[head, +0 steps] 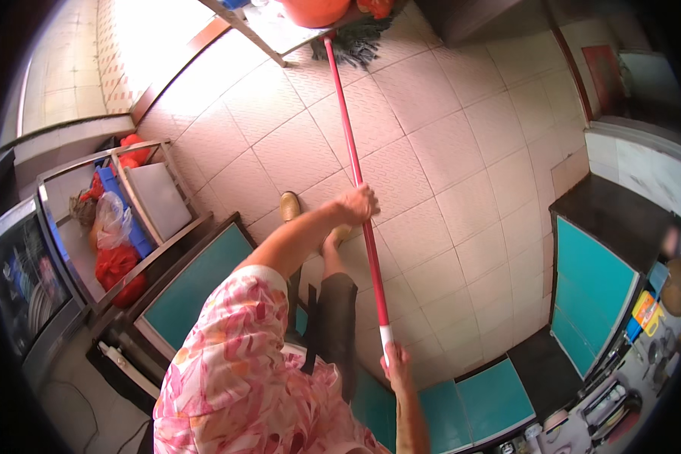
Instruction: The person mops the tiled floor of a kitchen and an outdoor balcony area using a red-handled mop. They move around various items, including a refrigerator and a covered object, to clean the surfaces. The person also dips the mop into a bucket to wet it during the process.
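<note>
A mop with a long red handle (pixel 350 133) slants across the tiled floor in front of me. My left hand (pixel 358 204) wraps around the middle of this handle. Nearer my body, my right hand (pixel 396 360) grips the white end section (pixel 386 336). The dark, stringy mop head (pixel 352 45) lies spread on the floor at the far end, partly hidden under the edge of a low metal-legged rack (pixel 272 54). My feet, in tan shoes (pixel 289 206), stand left of the handle.
An orange basin (pixel 316 10) sits on the far rack. To the left, a metal shelf (pixel 167 153) holds red bags (pixel 119 272) and a blue basket (pixel 126 210), beside a dish cabinet (pixel 34 284). Teal cupboards (pixel 590 289) border the floor at right and below. Bright light falls near the doorway threshold (pixel 176 65).
</note>
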A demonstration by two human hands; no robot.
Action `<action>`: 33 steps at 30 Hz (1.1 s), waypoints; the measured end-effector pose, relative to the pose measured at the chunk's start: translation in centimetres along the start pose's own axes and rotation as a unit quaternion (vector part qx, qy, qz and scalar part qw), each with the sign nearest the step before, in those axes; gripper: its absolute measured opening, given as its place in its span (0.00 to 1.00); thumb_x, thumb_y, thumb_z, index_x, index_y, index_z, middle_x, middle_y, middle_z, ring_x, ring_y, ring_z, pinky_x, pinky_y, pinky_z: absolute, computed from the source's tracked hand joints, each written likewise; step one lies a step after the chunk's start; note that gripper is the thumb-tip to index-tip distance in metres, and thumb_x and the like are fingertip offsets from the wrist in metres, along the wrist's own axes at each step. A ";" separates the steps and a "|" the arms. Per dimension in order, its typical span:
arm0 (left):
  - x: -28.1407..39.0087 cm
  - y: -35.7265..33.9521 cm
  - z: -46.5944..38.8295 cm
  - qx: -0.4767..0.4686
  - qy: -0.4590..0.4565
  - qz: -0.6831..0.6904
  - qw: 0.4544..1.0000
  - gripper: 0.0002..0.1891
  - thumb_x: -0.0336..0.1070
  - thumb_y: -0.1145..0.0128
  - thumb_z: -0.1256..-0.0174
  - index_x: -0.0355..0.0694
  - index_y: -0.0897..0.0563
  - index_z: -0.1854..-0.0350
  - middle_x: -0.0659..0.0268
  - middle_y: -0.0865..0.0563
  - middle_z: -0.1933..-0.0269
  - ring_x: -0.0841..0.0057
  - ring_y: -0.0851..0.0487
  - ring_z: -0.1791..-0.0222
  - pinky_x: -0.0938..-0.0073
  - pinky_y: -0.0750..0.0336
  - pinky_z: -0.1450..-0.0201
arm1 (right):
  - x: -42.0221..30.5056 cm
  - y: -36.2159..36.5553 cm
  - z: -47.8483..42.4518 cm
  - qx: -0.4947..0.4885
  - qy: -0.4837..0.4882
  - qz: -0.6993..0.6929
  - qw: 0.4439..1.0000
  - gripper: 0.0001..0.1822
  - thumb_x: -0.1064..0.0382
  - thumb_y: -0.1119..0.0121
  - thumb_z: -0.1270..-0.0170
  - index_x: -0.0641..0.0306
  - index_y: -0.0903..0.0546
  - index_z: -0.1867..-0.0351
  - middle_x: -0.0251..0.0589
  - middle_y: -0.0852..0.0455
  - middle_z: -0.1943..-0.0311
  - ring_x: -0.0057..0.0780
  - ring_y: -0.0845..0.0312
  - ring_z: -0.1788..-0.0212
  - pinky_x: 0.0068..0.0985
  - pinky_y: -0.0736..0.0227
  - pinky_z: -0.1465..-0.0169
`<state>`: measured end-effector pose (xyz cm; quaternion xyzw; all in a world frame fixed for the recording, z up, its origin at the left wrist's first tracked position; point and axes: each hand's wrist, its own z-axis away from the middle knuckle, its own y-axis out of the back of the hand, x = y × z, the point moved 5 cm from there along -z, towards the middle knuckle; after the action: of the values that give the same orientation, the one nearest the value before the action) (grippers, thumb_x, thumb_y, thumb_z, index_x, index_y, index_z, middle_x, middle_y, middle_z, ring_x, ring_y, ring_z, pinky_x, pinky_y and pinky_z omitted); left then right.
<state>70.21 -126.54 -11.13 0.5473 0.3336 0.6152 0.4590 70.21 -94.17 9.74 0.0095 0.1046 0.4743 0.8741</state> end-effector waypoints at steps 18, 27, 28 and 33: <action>4.9 3.7 12.5 0.036 0.104 0.109 0.988 0.02 0.39 0.48 0.51 0.52 0.27 0.78 0.73 0.26 0.73 0.74 0.26 0.67 0.67 0.35 0.59 | -4.2 -0.6 12.0 0.025 0.094 0.290 0.952 0.17 0.51 0.51 0.37 0.64 0.22 0.68 0.35 0.28 0.83 0.21 0.29 0.79 0.24 0.35 0.75; -21.6 9.6 21.7 -0.074 0.258 -0.019 0.963 0.10 0.42 0.51 0.42 0.55 0.20 0.59 0.72 0.21 0.59 0.76 0.28 0.48 0.64 0.44 0.37 | -17.5 -24.8 3.4 -0.019 0.143 0.162 0.976 0.14 0.52 0.53 0.35 0.58 0.26 0.73 0.28 0.34 0.90 0.12 0.45 0.91 0.16 0.53 0.88; -22.5 10.0 22.0 -0.061 0.259 -0.004 0.964 0.10 0.42 0.51 0.42 0.56 0.20 0.59 0.72 0.21 0.58 0.76 0.28 0.48 0.64 0.44 0.37 | -17.8 -24.6 3.8 -0.004 0.115 0.195 0.974 0.15 0.52 0.53 0.35 0.59 0.27 0.73 0.29 0.33 0.88 0.13 0.44 0.90 0.16 0.50 0.87; -9.3 9.3 20.7 0.133 0.166 -0.013 0.977 0.08 0.37 0.44 0.59 0.53 0.27 0.90 0.74 0.24 0.78 0.75 0.23 0.70 0.70 0.28 0.66 | -14.8 -16.4 13.2 -0.015 0.206 0.330 0.921 0.13 0.55 0.52 0.35 0.62 0.24 0.68 0.29 0.31 0.83 0.16 0.34 0.79 0.22 0.37 0.78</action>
<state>88.47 -140.45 -2.39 0.4894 0.4913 0.6416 0.3278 78.53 -114.41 23.33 -0.0671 0.2662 0.7287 0.6273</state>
